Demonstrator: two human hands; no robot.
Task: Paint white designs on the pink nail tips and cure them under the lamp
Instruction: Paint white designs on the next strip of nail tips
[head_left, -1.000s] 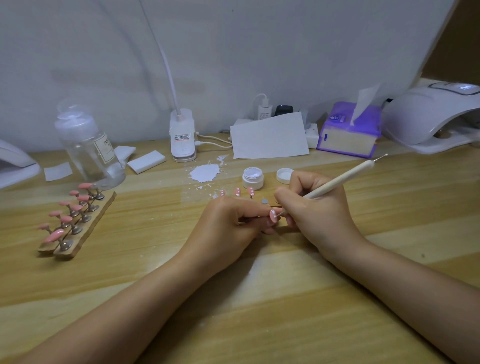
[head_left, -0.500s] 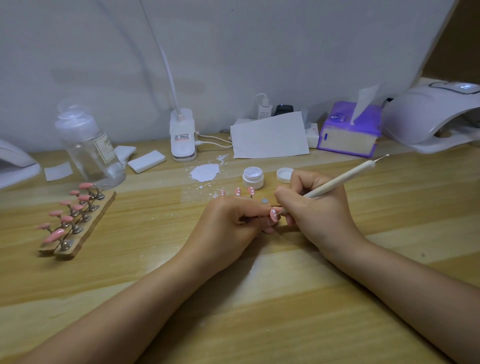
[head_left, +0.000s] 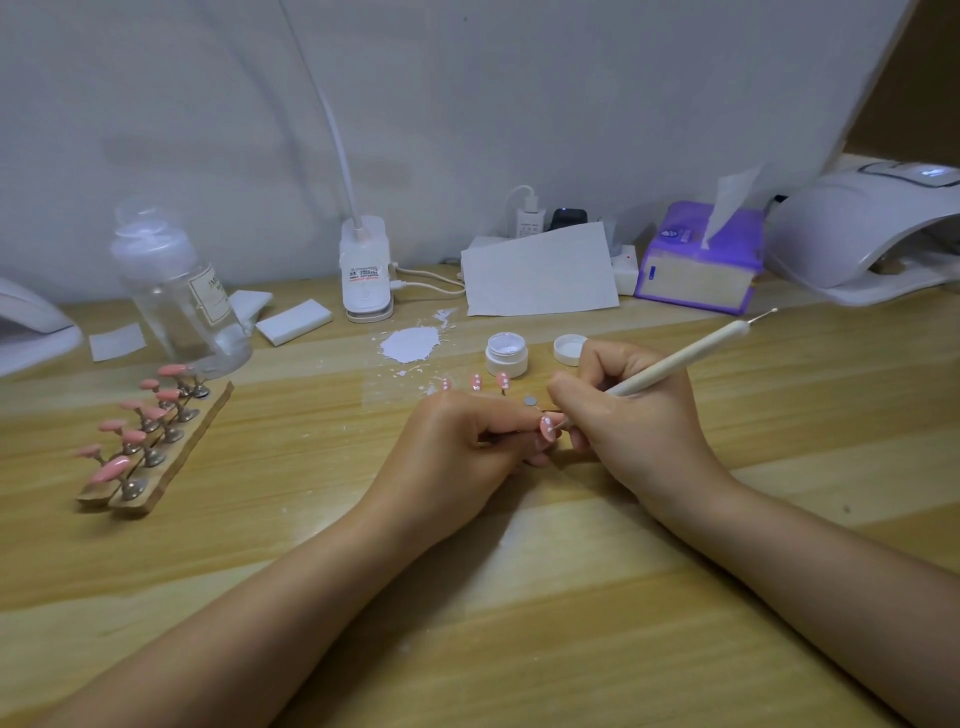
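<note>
head view, hands: the left hand (head_left: 457, 447) was curled, pinching the stem of one pink nail tip (head_left: 546, 427) at mid-table; the right hand (head_left: 628, 415) was wrapped round a dotting pen (head_left: 675, 361), fingers closed on the shaft like a pencil grip.
head view, pen tip: its point sat touching or just beside the held tip's right edge; which of the two could not be told.
head view, change: almost nothing had moved over the last second; both hands and the pen stayed where they were, and the white dots on the held tip looked the same.
head view, meaning: by my reading this was slow, steady dotting in progress, one tip not yet finished.
head view, done tips: three dotted tips (head_left: 475, 382) stood in a row just behind the left hand, near the open white paint jar (head_left: 506, 354) and its lid (head_left: 569, 349).
head view, waiting tips: plain pink tips on a wooden stand (head_left: 166, 462) sat toward the table's left edge, so most of the painting seemed left.
head view, lamp: the curing lamp (head_left: 872, 228) stood at the far right corner, well apart from the hands; curing likely not yet begun for the held tip.
head view, other: white paint smear (head_left: 410, 344) beside the jar, clear bottle (head_left: 176, 291) at far left, tissue pack (head_left: 701, 260) near the lamp.
</note>
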